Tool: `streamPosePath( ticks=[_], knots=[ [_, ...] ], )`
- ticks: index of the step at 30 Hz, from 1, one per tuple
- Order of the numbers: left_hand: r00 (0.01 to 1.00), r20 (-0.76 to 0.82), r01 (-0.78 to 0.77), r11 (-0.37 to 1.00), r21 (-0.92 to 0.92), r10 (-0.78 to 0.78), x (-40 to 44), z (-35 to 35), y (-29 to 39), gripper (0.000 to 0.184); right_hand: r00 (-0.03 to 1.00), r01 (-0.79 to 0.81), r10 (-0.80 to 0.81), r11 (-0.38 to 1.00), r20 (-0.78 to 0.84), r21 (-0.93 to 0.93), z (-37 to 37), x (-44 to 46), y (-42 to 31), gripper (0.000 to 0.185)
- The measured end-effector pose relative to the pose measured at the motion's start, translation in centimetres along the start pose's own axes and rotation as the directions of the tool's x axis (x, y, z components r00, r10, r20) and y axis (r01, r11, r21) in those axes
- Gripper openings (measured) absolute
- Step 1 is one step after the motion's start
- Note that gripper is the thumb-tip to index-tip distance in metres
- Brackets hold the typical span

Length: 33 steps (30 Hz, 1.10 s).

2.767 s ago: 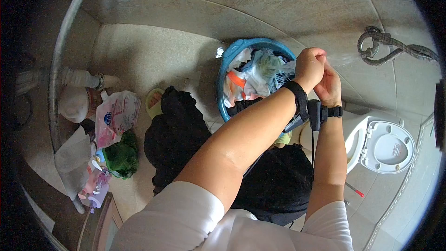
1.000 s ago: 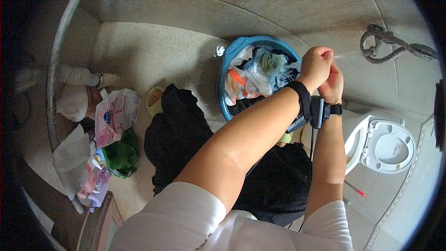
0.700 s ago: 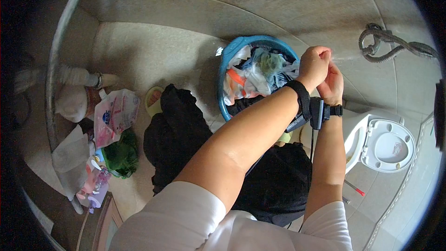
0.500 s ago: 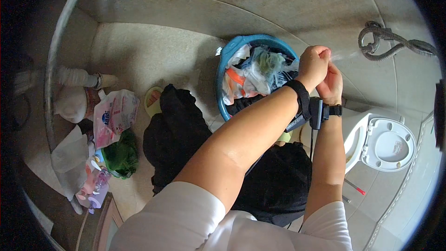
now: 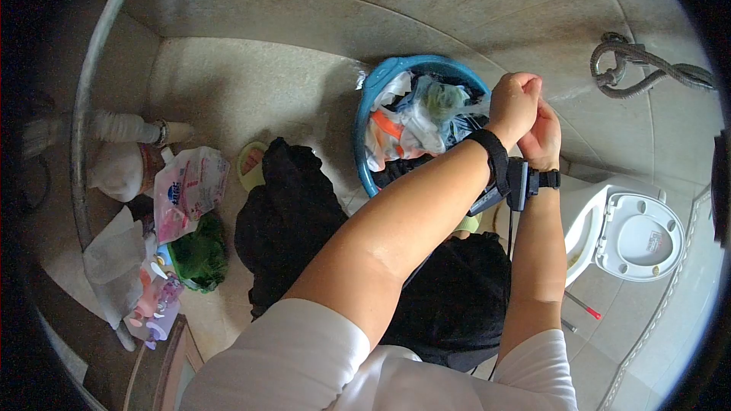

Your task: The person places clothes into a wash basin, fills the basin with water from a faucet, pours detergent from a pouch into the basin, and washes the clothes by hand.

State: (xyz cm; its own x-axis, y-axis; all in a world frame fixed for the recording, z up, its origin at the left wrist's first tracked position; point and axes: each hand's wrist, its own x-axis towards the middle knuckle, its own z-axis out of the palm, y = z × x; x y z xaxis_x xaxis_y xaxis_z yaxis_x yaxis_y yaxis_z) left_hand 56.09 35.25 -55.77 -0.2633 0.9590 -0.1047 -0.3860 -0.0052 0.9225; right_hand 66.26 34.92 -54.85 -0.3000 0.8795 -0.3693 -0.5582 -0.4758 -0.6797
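Grip of left hand (image 5: pixel 513 110) curled closed, seemingly touching right hand (image 5: pixel 544 141); I can't tell right's grip or anything held. Clothes (image 5: pixel 419 131) bunched inside blue basin (image 5: pixel 362 137) beside hands; I see no sign of finished work.

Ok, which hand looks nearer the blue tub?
The left hand, close by the blue tub in this view; the right hand shows farther out, past the left.

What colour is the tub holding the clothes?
The tub is blue, showing best in the current head view, along its rim.
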Motion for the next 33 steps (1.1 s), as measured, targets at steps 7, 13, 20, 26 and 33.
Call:
streamPosePath(
  ticks=[7,13,20,26,33],
  knots=[
    [1.0,0.026,0.016,1.0,-0.014,-0.016,0.2,-0.1,-0.7,0.021,0.958,0.04,-0.066,0.994,-0.278,-0.1,1.7,-0.1,0.7,0.031],
    [0.999,0.03,0.045,0.999,-0.027,-0.044,0.0,-0.4,-0.4,0.02,1.0,-0.015,0.015,0.999,0.0,0.051,-0.4,0.1,0.4,0.03],
    [1.0,0.004,0.008,1.0,-0.023,-0.008,0.0,-0.1,-0.8,0.02,0.999,0.008,-0.007,1.0,-0.042,0.029,-0.1,0.0,0.4,0.029],
    [0.999,0.04,0.028,0.996,-0.087,-0.025,0.0,0.0,-0.6,0.021,0.998,0.025,-0.023,0.999,-0.053,0.031,0.0,0.0,0.3,0.027],
    [0.998,0.039,0.046,0.997,-0.057,-0.043,0.0,-0.1,-0.6,0.021,0.999,-0.02,0.018,0.999,0.033,0.049,-0.4,-0.1,0.4,0.028]
  ],
)
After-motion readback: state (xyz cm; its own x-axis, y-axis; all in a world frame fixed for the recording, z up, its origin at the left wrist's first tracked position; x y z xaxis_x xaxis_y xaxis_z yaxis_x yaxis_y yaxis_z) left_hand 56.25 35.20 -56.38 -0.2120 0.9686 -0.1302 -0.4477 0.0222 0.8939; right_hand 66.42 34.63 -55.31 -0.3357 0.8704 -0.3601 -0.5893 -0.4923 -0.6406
